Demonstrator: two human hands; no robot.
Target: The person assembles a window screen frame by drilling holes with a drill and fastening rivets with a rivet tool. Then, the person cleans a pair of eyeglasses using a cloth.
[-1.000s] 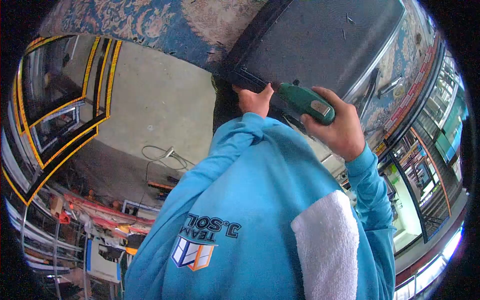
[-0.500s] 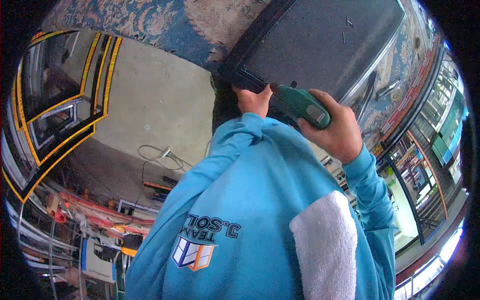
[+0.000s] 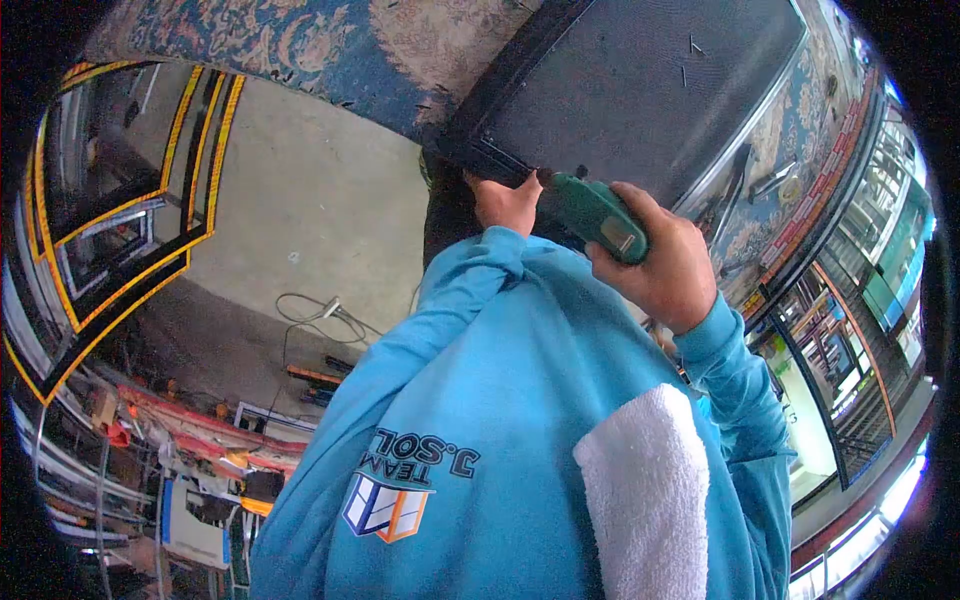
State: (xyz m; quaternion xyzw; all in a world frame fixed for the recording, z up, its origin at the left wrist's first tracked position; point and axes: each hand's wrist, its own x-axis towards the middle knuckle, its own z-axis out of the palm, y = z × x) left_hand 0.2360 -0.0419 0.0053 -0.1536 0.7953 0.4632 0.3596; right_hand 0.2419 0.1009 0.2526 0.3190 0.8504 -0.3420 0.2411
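The right hand [image 3: 677, 265], wrapped round the green tool [image 3: 603, 215] at two o'clock, now sits nearer the left hand [image 3: 507, 205], whose half-hidden grip is unclear, seemingly focusing work on the black frame [image 3: 482, 148] at twelve

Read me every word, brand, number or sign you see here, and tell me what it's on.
"J.SOL", upside down, on the blue shirt; it may continue into a fold.
"TEAM", upside down, same shirt.
Any print on the green tool or yellow edging is too small or blurred to read.
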